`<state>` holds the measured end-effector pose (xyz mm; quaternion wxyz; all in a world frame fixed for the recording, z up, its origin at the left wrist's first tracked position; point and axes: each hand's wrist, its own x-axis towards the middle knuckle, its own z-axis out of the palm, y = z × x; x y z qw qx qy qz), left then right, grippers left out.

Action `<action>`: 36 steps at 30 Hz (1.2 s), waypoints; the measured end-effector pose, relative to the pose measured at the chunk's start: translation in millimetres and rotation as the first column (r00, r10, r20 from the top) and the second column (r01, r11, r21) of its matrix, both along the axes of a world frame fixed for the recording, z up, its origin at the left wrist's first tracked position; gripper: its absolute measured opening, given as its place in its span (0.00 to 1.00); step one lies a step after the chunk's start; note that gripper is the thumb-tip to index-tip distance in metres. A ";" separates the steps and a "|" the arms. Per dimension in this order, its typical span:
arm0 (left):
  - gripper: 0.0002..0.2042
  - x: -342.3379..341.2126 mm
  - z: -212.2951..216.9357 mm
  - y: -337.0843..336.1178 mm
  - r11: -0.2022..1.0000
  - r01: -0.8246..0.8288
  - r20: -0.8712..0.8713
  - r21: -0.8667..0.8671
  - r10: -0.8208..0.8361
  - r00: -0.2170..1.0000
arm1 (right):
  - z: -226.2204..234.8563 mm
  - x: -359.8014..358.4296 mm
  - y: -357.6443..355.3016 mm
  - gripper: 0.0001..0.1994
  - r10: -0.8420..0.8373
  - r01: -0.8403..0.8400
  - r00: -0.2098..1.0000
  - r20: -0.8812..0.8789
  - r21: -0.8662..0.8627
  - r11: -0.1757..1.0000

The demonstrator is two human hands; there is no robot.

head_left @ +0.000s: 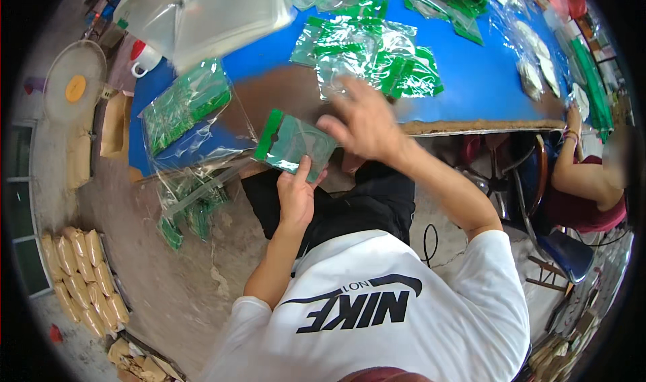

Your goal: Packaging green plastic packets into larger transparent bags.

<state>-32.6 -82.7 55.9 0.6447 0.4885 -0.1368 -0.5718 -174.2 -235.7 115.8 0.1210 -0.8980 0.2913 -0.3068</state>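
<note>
My left hand (297, 197) grips a small stack of clear plastic packets (303, 143) with a green header strip, held over my lap near the table edge. My thumb lies across its front. Just to the right of it, my right hand (363, 123) is blurred by motion, with its thumb near the stack's upper right corner; its fingers are smeared. Beyond that hand, a loose pile of clear and green packets (363, 49) spreads over the blue table top. To the left, a large clear bag (188, 106) full of the same green packets lies at the table's corner.
A translucent plastic bin (208, 18) stands at the back left, beside a white and red mug (145, 59). More green packets (195, 214) hang below the left table edge in plastic. On the right sits another person (585, 180). A round fan (75, 79) and stacked tan bags (84, 274) are at left.
</note>
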 end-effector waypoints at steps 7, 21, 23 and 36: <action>0.16 8.0 18.1 6.3 0.996 -0.060 -0.095 0.071 0.066 0.993 | -16.8 -5.7 5.6 0.18 0.430 -0.403 0.898 -0.098 0.211 0.891; 0.18 6.7 4.8 12.6 1.000 -0.011 -0.165 0.013 0.013 0.986 | -13.4 -5.2 3.7 0.19 0.176 -0.167 0.977 -0.118 0.081 0.983; 0.19 8.0 4.0 10.1 0.999 0.038 -0.215 0.009 -0.035 0.976 | -22.0 4.2 15.4 0.19 0.255 -0.246 0.962 -0.102 0.097 0.964; 0.18 13.0 12.7 10.9 0.983 -0.173 0.179 0.062 0.160 0.971 | 24.0 7.0 -32.5 0.24 -0.120 0.029 0.916 0.383 0.234 0.972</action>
